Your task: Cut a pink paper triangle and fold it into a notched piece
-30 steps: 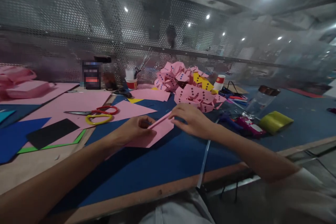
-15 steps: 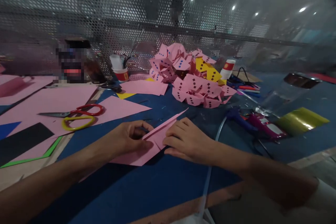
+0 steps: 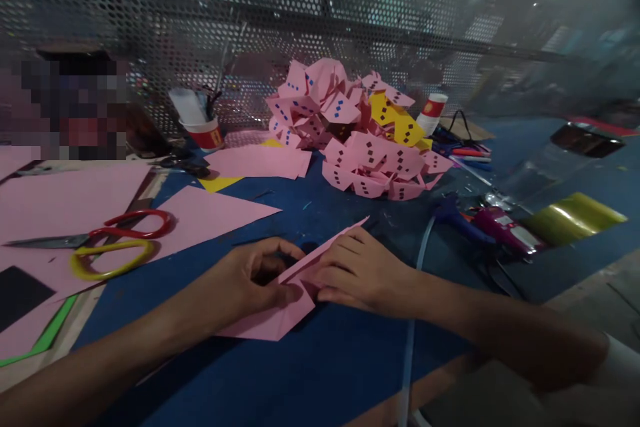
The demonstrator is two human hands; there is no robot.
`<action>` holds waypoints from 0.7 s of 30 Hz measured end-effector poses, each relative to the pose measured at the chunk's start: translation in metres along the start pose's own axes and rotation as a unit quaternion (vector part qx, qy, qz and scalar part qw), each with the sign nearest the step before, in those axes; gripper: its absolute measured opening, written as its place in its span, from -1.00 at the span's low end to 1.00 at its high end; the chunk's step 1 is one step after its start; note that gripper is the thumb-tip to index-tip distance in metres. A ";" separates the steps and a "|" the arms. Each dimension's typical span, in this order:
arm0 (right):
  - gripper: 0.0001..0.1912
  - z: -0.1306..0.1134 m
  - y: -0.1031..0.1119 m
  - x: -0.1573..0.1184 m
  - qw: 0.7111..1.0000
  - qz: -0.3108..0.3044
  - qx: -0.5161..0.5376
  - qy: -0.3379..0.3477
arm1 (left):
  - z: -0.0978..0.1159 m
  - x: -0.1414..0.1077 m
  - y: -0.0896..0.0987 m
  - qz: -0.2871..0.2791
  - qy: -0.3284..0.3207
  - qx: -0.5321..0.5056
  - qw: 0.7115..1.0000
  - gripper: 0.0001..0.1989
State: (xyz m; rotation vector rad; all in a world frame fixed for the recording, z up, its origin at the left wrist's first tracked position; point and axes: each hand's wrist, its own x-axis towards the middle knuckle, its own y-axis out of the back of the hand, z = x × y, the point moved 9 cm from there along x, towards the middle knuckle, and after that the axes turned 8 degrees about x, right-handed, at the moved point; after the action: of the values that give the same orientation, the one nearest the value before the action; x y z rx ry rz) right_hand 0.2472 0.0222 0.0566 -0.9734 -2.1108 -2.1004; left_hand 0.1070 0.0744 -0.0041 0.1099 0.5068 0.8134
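Observation:
A sheet of pink paper (image 3: pixel 273 323), partly folded, lies between my hands above the blue tabletop (image 3: pixel 240 387). My left hand (image 3: pixel 263 277) pinches its left part between thumb and curled fingers. With fingers bent over the right part, my right hand (image 3: pixel 357 273) grips the paper by the raised fold, which runs up toward the back right. The right fingertips partly hide the crease. Beyond my hands sits a pile of folded pink paper pieces (image 3: pixel 373 160) with dark and blue diamond marks, a yellow piece (image 3: pixel 395 120) among them.
Scissors (image 3: pixel 117 260) with red and yellow handles rest on pink sheets at left. A paper cup (image 3: pixel 203 133) with tools stands behind. At right are a purple glue gun (image 3: pixel 507 233), a yellow roll (image 3: pixel 575 223), a clear jar (image 3: pixel 540 167) and a pale cable (image 3: pixel 413 347).
The view has shifted, so the scissors and left-hand sheets appear further left. Both hands keep hold of the pink paper, and the right fingers have slid slightly along its fold.

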 end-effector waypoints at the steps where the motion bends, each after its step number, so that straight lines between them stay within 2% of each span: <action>1: -0.72 -0.001 0.001 0.000 1.000 -0.002 -0.002 0.001 | -0.001 0.001 0.000 0.001 0.000 -0.008 1.000 -0.52; 5: -0.70 -0.004 0.006 0.004 1.000 0.003 -0.019 0.004 | -0.006 0.004 0.001 -0.002 0.002 -0.049 0.999 -0.50; 9: -0.78 -0.009 0.009 0.006 0.999 0.035 -0.035 0.011 | -0.008 0.003 0.004 0.008 0.002 -0.049 0.999 -0.52; 14: -0.85 -0.012 0.009 0.005 0.997 0.058 -0.039 0.015 | -0.005 0.003 0.008 0.025 -0.018 -0.004 1.000 -0.56; 16: -0.89 -0.011 0.008 0.004 0.997 0.058 -0.040 0.009 | -0.005 0.002 0.011 0.048 -0.042 0.026 0.998 -0.56; 19: -0.89 -0.005 0.003 0.003 0.999 0.032 -0.035 -0.015 | -0.007 -0.001 0.013 0.087 -0.066 0.087 0.990 -0.57; 21: -0.86 -0.001 -0.002 0.003 0.999 0.000 -0.023 -0.030 | -0.010 -0.005 0.015 0.113 -0.058 0.151 0.980 -0.54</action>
State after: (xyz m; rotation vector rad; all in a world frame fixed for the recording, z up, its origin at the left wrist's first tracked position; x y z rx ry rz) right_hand 0.2438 0.0227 0.0564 -1.0536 -2.0971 -2.1570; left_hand 0.0897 0.0804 -0.0066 0.4991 0.5107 0.9404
